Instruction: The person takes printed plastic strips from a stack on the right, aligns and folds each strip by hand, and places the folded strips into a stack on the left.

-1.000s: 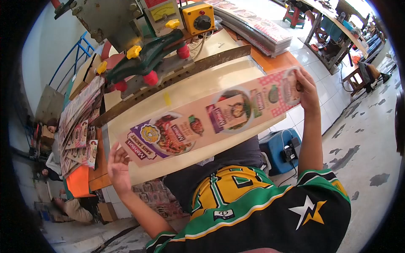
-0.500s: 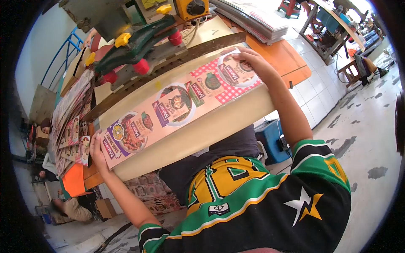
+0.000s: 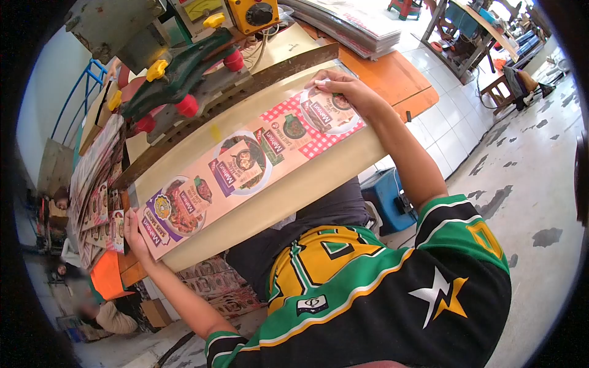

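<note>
A long printed paper strip (image 3: 242, 178), pink with food pictures and "Mahsuri" lettering, lies slantwise over a cream-coloured surface (image 3: 270, 211). Its left end is held at the edge by my left hand (image 3: 138, 239), the fingers partly behind or beside the strip. At the far right corner, my right hand (image 3: 346, 93) grips the strip with bent fingers, and a fingertip shows on the edge. Along the strip's far side runs a dark metal bar (image 3: 294, 60). Beyond it stands a machine with a green arm (image 3: 178, 80) and red knobs (image 3: 187, 105).
Stacked printed sheets (image 3: 98, 184) lean at the left, above an orange sheet (image 3: 107, 276). A pile of boards (image 3: 353, 30) rests on the orange tabletop (image 3: 399, 83). A blue box (image 3: 389, 202) stands on the floor at right. Another person (image 3: 113, 319) sits at lower left.
The whole view has shifted slightly, so the machine and strip appear further left and lower. My right hand's fingers are more bent at the strip's corner. Both hands remain at its ends.
</note>
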{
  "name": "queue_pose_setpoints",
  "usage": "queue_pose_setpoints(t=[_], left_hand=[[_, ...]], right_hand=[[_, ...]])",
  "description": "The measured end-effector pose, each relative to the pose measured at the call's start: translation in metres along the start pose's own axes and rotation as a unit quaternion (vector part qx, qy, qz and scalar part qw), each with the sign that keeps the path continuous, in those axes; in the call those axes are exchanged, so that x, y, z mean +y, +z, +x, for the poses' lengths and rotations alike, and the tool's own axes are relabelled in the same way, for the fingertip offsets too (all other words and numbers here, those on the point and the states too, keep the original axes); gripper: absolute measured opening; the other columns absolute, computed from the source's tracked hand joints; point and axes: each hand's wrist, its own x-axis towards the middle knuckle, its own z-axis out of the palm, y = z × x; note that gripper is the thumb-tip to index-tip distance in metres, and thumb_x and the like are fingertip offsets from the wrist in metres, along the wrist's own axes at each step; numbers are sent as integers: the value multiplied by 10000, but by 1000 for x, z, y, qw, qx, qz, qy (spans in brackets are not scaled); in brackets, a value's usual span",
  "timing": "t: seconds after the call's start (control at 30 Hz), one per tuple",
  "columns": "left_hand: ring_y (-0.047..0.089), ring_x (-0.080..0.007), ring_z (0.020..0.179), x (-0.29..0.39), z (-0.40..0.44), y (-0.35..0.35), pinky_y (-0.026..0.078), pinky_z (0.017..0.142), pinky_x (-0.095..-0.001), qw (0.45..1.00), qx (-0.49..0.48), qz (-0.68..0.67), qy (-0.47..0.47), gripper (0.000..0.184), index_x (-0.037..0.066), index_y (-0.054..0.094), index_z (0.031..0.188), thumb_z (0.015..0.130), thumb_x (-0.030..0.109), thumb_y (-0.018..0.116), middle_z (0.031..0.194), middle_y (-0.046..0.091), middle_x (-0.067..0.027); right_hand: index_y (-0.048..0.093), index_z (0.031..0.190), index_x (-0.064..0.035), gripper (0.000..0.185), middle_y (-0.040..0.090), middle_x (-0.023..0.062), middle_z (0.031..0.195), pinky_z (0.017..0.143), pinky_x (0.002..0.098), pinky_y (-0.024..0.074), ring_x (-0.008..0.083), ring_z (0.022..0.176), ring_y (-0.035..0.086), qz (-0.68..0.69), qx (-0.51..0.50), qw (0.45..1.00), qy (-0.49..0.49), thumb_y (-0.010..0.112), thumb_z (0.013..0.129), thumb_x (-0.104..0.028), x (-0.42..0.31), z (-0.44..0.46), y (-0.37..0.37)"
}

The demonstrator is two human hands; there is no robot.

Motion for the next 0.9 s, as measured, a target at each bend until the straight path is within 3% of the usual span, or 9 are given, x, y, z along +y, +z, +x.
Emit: queue_pose_setpoints(t=[0.3, 0.57, 0.9], left_hand=[[633, -87, 757, 3, 6, -2, 533, 695, -232, 997, -70, 3, -17, 189, 37, 577, 1002, 1056, 217, 592, 882, 646, -32], [654, -89, 702, 10, 3, 5, 541, 646, -219, 996, -66, 17, -58, 203, 70, 570, 1001, 1074, 258, 549, 836, 656, -19], [646, -74, 779, 8, -4, 16, 528, 693, -219, 998, -11, 61, 15, 248, 53, 603, 1031, 1068, 297, 580, 919, 676, -15]], right_hand=[[669, 1134, -37, 237, 703, 30, 984, 735, 208, 554, 63, 822, 680, -92, 47, 995, -10, 656, 1001, -233, -9, -4, 11], [654, 1042, -47, 206, 690, 25, 986, 756, 210, 541, 58, 834, 664, -62, 11, 998, -15, 662, 1001, -249, -1, 3, 0], [665, 1161, -31, 319, 685, 8, 974, 697, 175, 527, 24, 812, 644, -123, 77, 989, -30, 662, 1007, -311, -20, -14, 36]])
